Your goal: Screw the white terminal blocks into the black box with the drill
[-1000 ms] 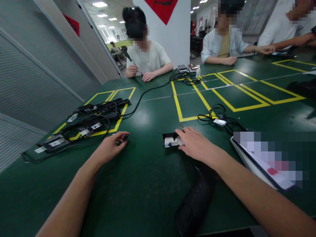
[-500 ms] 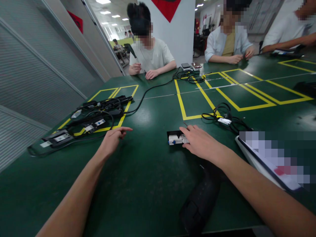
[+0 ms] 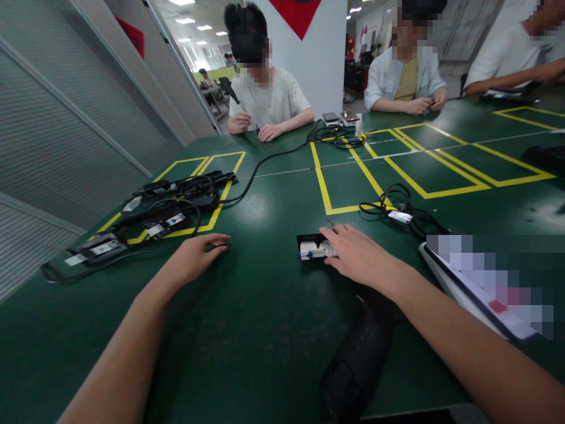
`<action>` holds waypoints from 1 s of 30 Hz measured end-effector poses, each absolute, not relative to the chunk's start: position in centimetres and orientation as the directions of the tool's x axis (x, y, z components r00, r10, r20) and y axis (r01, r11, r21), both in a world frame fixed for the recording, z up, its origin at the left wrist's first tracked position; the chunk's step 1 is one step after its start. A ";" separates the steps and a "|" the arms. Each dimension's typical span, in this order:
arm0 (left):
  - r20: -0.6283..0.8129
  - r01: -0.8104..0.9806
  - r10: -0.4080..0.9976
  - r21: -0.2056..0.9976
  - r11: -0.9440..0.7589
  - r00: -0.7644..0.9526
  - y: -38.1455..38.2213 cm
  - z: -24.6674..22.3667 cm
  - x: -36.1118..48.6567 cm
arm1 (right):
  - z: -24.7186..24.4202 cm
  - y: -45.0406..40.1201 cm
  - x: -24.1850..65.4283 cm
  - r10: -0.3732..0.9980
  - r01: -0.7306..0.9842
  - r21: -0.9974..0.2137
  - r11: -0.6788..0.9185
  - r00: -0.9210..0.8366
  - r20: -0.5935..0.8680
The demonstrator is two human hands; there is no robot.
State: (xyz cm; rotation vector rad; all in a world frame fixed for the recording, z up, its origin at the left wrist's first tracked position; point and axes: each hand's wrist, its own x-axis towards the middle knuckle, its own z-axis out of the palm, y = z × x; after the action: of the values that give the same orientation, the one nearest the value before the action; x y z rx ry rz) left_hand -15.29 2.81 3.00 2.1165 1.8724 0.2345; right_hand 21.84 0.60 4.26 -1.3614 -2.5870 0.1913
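My right hand (image 3: 355, 253) rests over the right end of a small white part with blue bits (image 3: 311, 250), fingers closed on it. A black plate (image 3: 302, 239) shows behind and beside that part. Further left, my left hand (image 3: 192, 259) is just above the green table (image 3: 256, 318), thumb and forefinger pinched together. A small dark thing (image 3: 228, 245) shows at their tips, too small to name. Below my right wrist lies a black tool with a thin metal tip (image 3: 357, 365); my forearm is near its upper end.
Several black cabled devices (image 3: 163, 215) lie on the left inside yellow tape lines (image 3: 242, 165). A coiled black cable (image 3: 399, 209) is beyond my right hand, and a tablet-like screen (image 3: 468, 282) stands tilted at the right. Across the table sit a person (image 3: 273, 97) and others.
My left hand's outstretched forefinger has come together with the thumb, and the hand has shifted slightly left. My right hand keeps its place on the white part.
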 end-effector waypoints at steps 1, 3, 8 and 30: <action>-0.093 0.940 0.987 0.327 -0.094 0.131 2.8 3.2 -15.5 | 4.2 0.6 21.8 0.825 0.797 -0.211 0.565 -0.552 0.125; -0.123 0.944 0.983 0.318 -0.088 0.133 2.6 3.7 -15.8 | 4.2 0.6 21.8 0.825 0.798 -0.212 0.564 -0.551 0.122; -0.232 0.959 0.964 0.275 -0.065 0.132 2.0 4.9 -17.1 | 4.4 0.5 21.6 0.825 0.795 -0.221 0.564 -0.551 0.123; 0.303 0.714 0.836 0.435 -0.548 0.457 -0.7 2.7 -4.0 | 4.9 0.0 21.0 0.710 0.626 -0.344 0.700 -0.665 0.232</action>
State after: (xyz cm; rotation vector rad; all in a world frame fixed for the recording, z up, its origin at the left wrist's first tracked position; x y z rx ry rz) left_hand -3.99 -0.72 2.74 2.4632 1.3381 0.7196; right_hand 21.03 0.00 4.91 -1.0451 -2.5618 0.3345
